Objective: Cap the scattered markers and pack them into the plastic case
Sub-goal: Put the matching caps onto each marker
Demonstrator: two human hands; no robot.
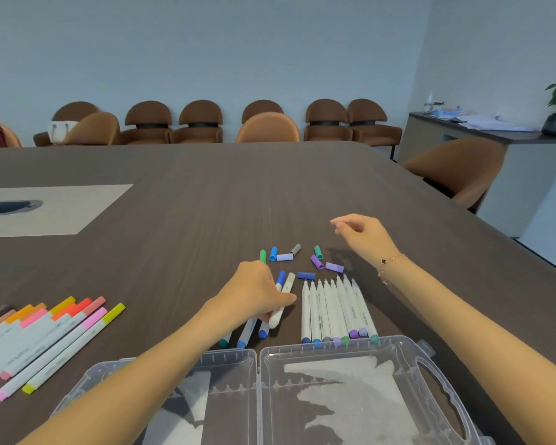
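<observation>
At the far left we see a fanned row of capped white-barrelled markers (45, 335) with brown, orange, pink, red and yellow caps lying on the dark wood-grain table (206, 194). Moving right, the left hand (257, 292) curls its fingers around a small bunch of white markers (278, 311), a blue cap and a pale grey cap sticking out beyond the fingers. Just beyond that hand lie loose caps (284, 256) in green, blue, lilac, grey, teal and purple, scattered on the table. Right of the held bunch, a tidy row of uncapped white markers (334, 311) lies side by side, tips pointing away from us. Nearest us sits the clear plastic case (350, 351), lying open with both halves flat, its handle at the right. The right hand (363, 234) hovers above the table beyond the caps, fingers loosely bent; thumb and forefinger nearly meet, and we cannot tell whether they pinch anything.
</observation>
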